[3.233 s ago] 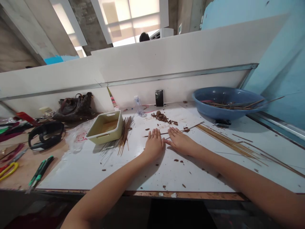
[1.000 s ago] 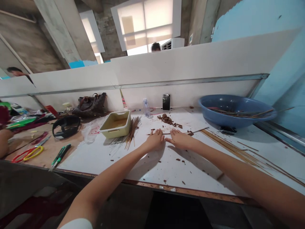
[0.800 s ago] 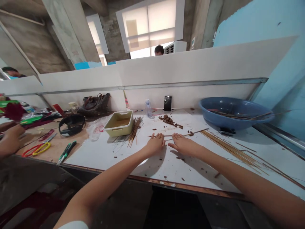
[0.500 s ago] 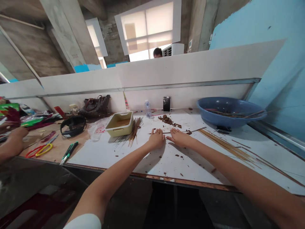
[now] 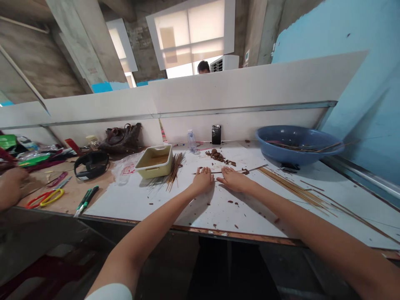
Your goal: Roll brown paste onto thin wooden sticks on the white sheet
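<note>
A thin dark stick (image 5: 216, 172) lies crosswise on the white board, partly hidden under my fingers. My left hand (image 5: 203, 180) rests flat on its left part, fingers stretched out. On its right part lies my right hand (image 5: 233, 179), also flat with fingers extended. A small lump of brown paste (image 5: 245, 171) clings to the stick just right of my right hand. Behind the hands sits a pile of brown, clay-like crumbs (image 5: 216, 156). A bundle of thin tan sticks (image 5: 290, 188) lies to the right of my right hand.
Left of my hands stand a yellow tub (image 5: 154, 161) of brownish liquid and short brown sticks (image 5: 175, 170). A blue basin (image 5: 296, 146) holds sticks at right. A bottle (image 5: 191, 141) and phone (image 5: 216, 134) stand behind. Scissors (image 5: 46, 197) and another person's hand (image 5: 12, 185) are far left.
Both hands stay flat on the stick, with hardly any shift along the board. The camera view has turned slightly right. The other person's hand has moved left in view.
</note>
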`<state>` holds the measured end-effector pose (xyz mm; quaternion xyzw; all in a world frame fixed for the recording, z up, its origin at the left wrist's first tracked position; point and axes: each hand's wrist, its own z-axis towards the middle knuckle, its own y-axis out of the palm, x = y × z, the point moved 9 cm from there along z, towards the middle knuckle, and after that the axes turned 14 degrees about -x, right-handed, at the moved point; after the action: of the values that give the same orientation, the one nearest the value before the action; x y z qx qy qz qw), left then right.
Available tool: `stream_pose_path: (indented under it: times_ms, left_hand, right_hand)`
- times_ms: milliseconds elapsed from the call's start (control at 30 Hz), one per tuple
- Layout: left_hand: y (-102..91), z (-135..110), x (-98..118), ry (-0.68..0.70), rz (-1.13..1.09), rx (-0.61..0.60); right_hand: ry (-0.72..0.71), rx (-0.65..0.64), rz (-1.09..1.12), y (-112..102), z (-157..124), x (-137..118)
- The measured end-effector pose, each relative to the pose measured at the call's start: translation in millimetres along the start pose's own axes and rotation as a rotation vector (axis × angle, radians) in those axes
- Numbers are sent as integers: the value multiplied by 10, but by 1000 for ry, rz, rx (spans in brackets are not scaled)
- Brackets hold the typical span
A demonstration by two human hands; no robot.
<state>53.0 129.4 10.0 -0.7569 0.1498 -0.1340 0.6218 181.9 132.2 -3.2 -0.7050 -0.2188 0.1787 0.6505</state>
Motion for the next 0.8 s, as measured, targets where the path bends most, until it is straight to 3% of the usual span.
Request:
stream_pose_path:
  times_ms: [233,333,400,500,600,800]
  left_hand:
    - [155,-316,43,104,43,-8]
    - [125,-418,20,135,7,-8]
    - [15,-420,-6,138,-19,39]
    - [-195,-324,17,180,-53,134]
    - [-327,-137,171,306,-84,167]
    - [-369,156,432,420,-85,209]
  right_hand:
    - [-73,4,58,153,-338,-90]
    - [-106,40,56,-38,-441,93]
    - [-92,130,81,-267,-458,327]
    - [-162,156,190,-424,-389,564]
    - [-200,148,260,-364,-308,627]
    - [-187,268,359,-278,-380,572]
